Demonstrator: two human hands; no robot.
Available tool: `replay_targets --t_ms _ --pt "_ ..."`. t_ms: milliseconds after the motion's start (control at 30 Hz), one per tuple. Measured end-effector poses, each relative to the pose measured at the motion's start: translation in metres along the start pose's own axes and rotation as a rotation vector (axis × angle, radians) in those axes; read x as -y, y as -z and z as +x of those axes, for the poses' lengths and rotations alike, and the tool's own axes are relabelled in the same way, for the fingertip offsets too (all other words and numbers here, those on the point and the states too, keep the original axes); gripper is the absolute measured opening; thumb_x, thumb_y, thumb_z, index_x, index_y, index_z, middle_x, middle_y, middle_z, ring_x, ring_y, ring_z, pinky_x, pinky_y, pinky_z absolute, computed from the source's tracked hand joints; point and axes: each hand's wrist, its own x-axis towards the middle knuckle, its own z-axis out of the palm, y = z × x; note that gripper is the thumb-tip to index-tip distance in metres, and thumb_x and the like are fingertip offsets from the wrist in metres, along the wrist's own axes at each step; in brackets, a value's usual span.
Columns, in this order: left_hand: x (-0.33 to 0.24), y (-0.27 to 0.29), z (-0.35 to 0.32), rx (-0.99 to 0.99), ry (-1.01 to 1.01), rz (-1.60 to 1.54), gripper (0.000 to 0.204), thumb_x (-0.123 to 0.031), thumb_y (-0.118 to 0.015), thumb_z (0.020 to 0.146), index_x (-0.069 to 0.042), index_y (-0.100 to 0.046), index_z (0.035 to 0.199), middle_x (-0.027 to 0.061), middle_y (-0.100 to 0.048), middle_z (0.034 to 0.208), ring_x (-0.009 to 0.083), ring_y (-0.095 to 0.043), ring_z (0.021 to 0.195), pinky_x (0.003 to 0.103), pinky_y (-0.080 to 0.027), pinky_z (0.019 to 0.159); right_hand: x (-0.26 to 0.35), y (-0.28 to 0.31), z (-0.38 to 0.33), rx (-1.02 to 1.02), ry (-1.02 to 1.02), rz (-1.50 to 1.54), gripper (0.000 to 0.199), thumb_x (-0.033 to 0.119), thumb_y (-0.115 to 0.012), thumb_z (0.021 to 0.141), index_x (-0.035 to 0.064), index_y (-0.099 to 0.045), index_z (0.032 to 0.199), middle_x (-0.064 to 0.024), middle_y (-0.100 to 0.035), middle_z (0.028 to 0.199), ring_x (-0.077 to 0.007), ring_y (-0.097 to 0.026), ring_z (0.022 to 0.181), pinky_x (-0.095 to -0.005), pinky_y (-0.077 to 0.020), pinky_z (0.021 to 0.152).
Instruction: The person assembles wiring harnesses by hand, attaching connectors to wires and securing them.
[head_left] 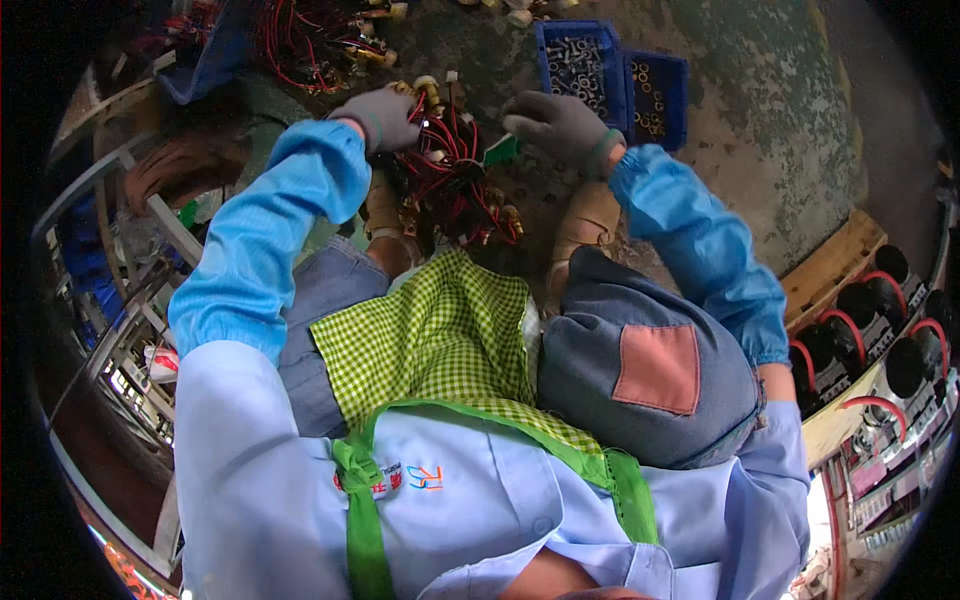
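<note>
My left hand (pixel 383 118), in a grey glove, is closed at the upper left edge of a bundle of red and black wires (pixel 450 165). At its fingertips is a brass fitting (pixel 428 92) with wires attached; the exact grip is partly hidden. My right hand (pixel 562 126), also gloved in grey, hovers to the right of the bundle. Its fingers point left, slightly apart, and nothing shows between them. A green tag-like piece (pixel 502 150) sticks out of the wires below the right fingertips. More brass ends (pixel 512 218) lie at the bundle's lower end.
Beyond my right hand stand a blue bin of small metal parts (pixel 580 75) and a blue bin of ring-shaped parts (pixel 650 95). Another red wire pile (pixel 300 45) lies far left, beside a blue container (pixel 207 60). A metal frame (pixel 170 225) is at left; black items with red tubes (pixel 860 320) at right.
</note>
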Motion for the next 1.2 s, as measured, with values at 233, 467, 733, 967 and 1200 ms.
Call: replay_targets --t_ms 233,467,733,967,1200 --pt "-0.013 -0.035 -0.017 -0.472 0.076 0.016 0.039 -0.035 -0.05 0.085 -0.013 -0.058 0.115 0.0179 -0.053 0.116 0.0364 -0.042 0.114 0.047 -0.038 0.094 0.022 -0.008 0.038 0.059 -0.036 -0.222 0.056 0.049 -0.051 0.086 0.0032 -0.053 0.119 -0.0181 -0.058 0.11 -0.0311 -0.055 0.102 -0.0427 -0.0461 0.085" --pt "-0.046 -0.007 -0.02 -0.6 -0.446 -1.148 0.037 -0.033 -0.055 0.088 0.0 -0.061 0.106 0.0127 -0.056 0.103 0.0256 -0.056 0.096 0.038 -0.047 0.083 -0.005 -0.019 0.026 0.042 0.022 0.226 0.073 0.061 -0.052 0.081 0.0029 -0.047 0.125 -0.0157 -0.055 0.112 -0.0288 -0.056 0.097 -0.0429 -0.0483 0.08" --pt "-0.091 0.019 -0.019 -0.392 -0.587 -0.807 0.03 -0.027 -0.055 0.087 -0.001 -0.062 0.099 0.0141 -0.055 0.102 0.0293 -0.057 0.089 0.042 -0.048 0.078 -0.016 -0.021 -0.033 -0.146 0.08 1.034 0.065 0.048 -0.055 0.086 0.0064 -0.034 0.132 -0.009 -0.052 0.112 -0.0193 -0.054 0.097 -0.0347 -0.0496 0.079" --pt "-0.1 0.088 -0.024 -0.646 -0.535 -0.2 0.054 -0.053 -0.05 0.084 -0.006 -0.058 0.109 0.017 -0.054 0.109 0.0336 -0.055 0.098 0.044 -0.046 0.083 -0.026 0.004 -0.061 -0.072 0.032 1.231 0.052 0.038 -0.053 0.09 0.0066 -0.037 0.128 -0.0085 -0.055 0.107 -0.0202 -0.057 0.093 -0.0344 -0.0493 0.076" --pt "-0.14 0.099 0.016 -0.375 -0.861 -0.382 0.055 -0.049 -0.048 0.086 -0.006 -0.049 0.121 0.0185 -0.057 0.11 0.0351 -0.055 0.102 0.042 -0.044 0.086 -0.034 0.056 -0.075 -0.393 0.365 0.238 0.034 0.024 -0.055 0.089 0.0028 -0.05 0.115 -0.0087 -0.059 0.099 -0.0178 -0.057 0.088 -0.0321 -0.0478 0.075"
